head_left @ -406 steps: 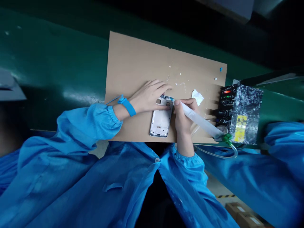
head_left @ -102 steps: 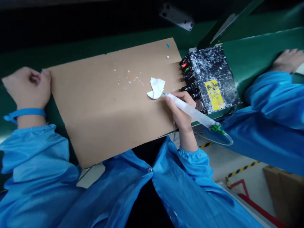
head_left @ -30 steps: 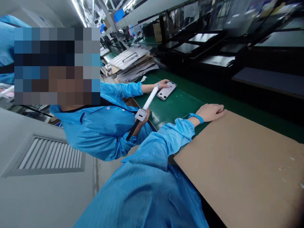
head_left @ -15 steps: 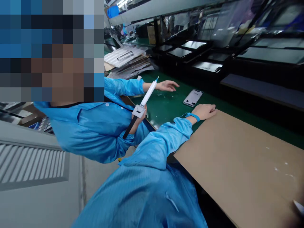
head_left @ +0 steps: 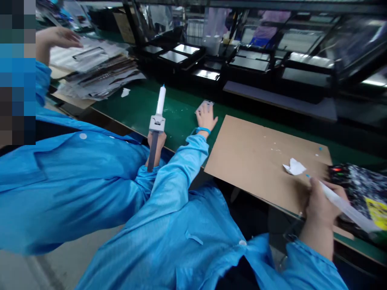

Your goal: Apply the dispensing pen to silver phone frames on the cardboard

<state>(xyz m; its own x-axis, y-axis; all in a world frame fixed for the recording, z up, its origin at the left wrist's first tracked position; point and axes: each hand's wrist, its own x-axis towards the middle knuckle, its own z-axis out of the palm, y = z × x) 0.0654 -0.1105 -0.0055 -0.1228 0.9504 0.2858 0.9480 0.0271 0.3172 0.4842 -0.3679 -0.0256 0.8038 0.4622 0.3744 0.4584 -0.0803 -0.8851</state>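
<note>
My left hand [head_left: 207,117] reaches over a pale phone-shaped panel [head_left: 208,102] on the green bench mat. Its fingers are spread across the panel and hide much of it; whether they grip it I cannot tell. At the lower right, my right hand [head_left: 323,203] is closed around a translucent white syringe [head_left: 347,205] with a small blue tip. That tip points left, over the brown cardboard sheet [head_left: 242,149]. A crumpled white paper [head_left: 294,166] lies on the cardboard just beyond the tip.
To my left, a co-worker's hand [head_left: 157,141] holds a dispensing gun [head_left: 157,123] upright, close to my left sleeve. Stacked sheets [head_left: 96,72] lie at the back left. Black trays with glassy panels [head_left: 173,56] line the rear. A black-and-white patterned package [head_left: 363,189] is at right.
My view has swung right, bringing my right hand with the syringe into sight. My left hand has moved from the cardboard's corner onto the panel. The co-worker's free hand has moved away from the panel.
</note>
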